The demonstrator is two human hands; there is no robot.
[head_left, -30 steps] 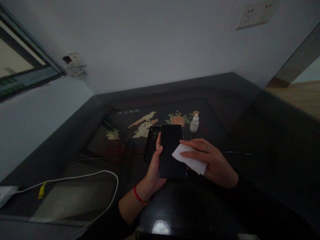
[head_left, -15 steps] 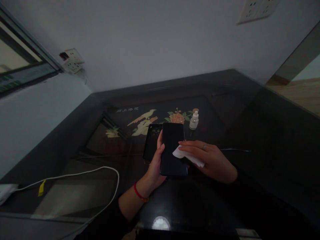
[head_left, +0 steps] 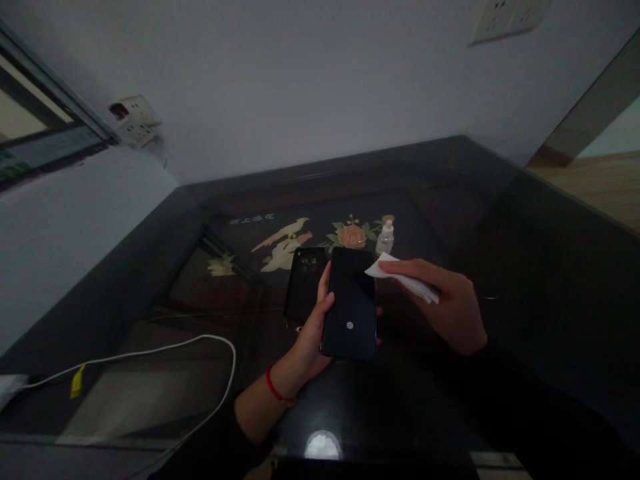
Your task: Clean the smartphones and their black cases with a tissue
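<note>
A black smartphone [head_left: 350, 293] lies screen up in my left hand [head_left: 311, 337], whose fingers wrap round its edges from below. Low on its dark screen shows a small round pale mark. My right hand [head_left: 445, 293] pinches a folded white tissue [head_left: 407, 279], with one corner at the phone's upper right edge; whether it touches the glass I cannot tell. Left of the phone, partly behind my left hand, a black phone case [head_left: 303, 287] rests on the table. Just beyond the tissue stands a small clear bottle [head_left: 385, 238] with a white top.
The glossy dark table [head_left: 420, 173] carries a bird and flower picture. A white cable [head_left: 165, 345] with a yellow tag [head_left: 77, 382] curves across its left side. White wall sockets [head_left: 134, 120] sit at the back left, near a window.
My right hand has moved up and right with the tissue, off the middle of the screen. The round mark now shows on the screen. My left hand still holds the phone.
</note>
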